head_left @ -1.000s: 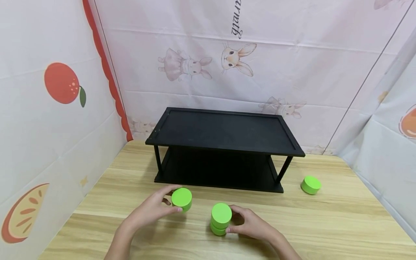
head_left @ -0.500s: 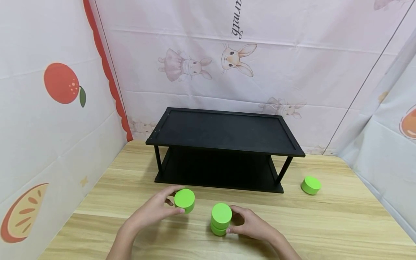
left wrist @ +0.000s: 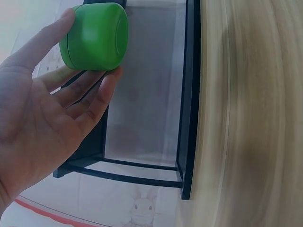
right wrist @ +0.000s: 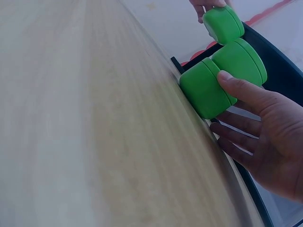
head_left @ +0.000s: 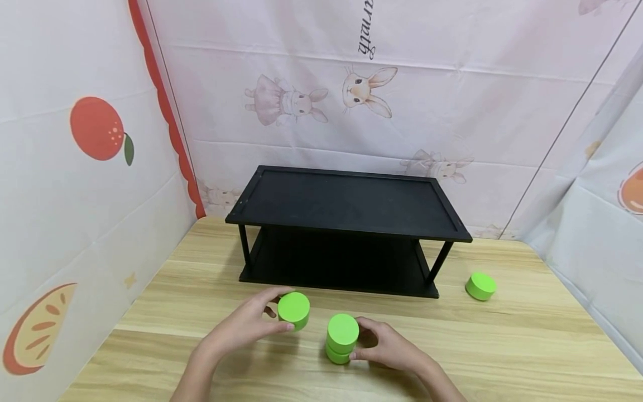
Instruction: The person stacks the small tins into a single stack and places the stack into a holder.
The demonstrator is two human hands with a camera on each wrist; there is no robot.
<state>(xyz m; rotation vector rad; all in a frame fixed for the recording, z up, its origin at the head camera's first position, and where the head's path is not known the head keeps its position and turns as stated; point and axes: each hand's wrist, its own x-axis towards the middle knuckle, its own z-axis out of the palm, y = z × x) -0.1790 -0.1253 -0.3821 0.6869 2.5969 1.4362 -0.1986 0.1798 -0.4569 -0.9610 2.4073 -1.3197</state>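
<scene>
My left hand (head_left: pixel 249 322) pinches a round green lidded jar (head_left: pixel 293 309) between thumb and fingers. It hangs above the table, left of a stack. That stack is two more green jars, the upper one (head_left: pixel 342 330) resting on the lower one (head_left: pixel 337 356). My right hand (head_left: pixel 387 345) grips the lower jar from the right, its thumb on the near side. In the right wrist view the lower jar (right wrist: pixel 201 92) stands on the table, with the thumb across its lid seam. The left wrist view shows the held jar (left wrist: pixel 97 35) with the thumb on one side and fingers on the other.
Behind the hands stands a black two-tier rack (head_left: pixel 346 204) with thin corner posts. Another green jar (head_left: pixel 480 286) sits alone on the wooden table (head_left: pixel 512 340), right of the rack. Printed cloth walls (head_left: pixel 427 33) close off the back and sides.
My left hand has carried its jar a short way to the right, closer to the stack. The right hand and the two stacked jars have stayed in place.
</scene>
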